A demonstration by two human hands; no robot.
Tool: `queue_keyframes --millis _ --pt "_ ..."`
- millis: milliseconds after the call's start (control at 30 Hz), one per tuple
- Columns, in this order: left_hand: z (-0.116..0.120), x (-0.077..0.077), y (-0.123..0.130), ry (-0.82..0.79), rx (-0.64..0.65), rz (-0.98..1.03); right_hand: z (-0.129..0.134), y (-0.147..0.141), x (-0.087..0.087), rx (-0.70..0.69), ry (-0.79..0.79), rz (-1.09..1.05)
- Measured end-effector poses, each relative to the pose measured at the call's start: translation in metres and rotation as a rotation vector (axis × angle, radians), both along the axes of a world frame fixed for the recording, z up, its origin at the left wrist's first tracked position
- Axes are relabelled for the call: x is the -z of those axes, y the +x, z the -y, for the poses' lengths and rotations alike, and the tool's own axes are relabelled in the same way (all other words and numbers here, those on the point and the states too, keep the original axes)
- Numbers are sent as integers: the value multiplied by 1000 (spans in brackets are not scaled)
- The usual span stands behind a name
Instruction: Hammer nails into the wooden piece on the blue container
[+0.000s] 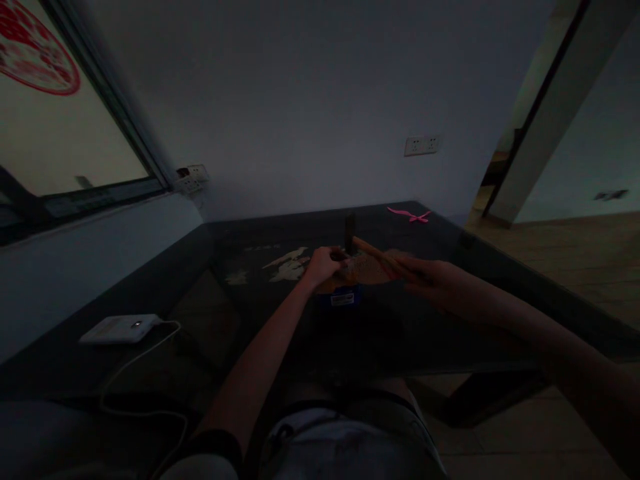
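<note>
My right hand (425, 275) is wrapped round the wooden handle of a hammer (377, 253). The dark hammer head (350, 230) points up and down just beyond my left fingertips. My left hand (325, 263) has its fingers curled together over a flat tan piece (367, 268); whatever they pinch is too small and dark to make out. Under the tan piece sits a blue box (343, 297) with a white label. Left of my left hand lie pale, irregular flat scraps (287, 267).
The dark table (295, 340) reaches back to the wall. A pink ribbon-like item (413, 215) lies at its far right corner. At the left, a white phone-like device (123, 329) has a white cable (135, 363) running over the near edge. Sockets (421, 145) are on the wall.
</note>
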State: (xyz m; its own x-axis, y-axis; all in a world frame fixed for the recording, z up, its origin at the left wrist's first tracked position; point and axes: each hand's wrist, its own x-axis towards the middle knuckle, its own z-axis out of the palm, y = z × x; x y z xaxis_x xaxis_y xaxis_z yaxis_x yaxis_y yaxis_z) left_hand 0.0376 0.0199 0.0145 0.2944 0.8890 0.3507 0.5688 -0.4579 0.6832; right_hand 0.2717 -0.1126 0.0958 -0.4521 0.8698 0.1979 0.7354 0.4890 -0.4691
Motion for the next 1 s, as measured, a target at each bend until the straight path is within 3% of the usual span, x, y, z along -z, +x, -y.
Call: queue_keyframes --millis 133,333,433,567,1000 --pt "0 0 0 3 -3 1 5 0 -2 8 21 -42" --pt "1 -2 1 -10 -32 -19 1 0 9 42 -51 -8" --pt "-1 0 0 -8 -2 16 3 1 6 34 -22 -58" --pt "-3 3 0 -4 -13 27 9 -1 0 62 -97 -66" --pt "0 0 -1 -22 -12 21 7 0 4 70 -84 -28"
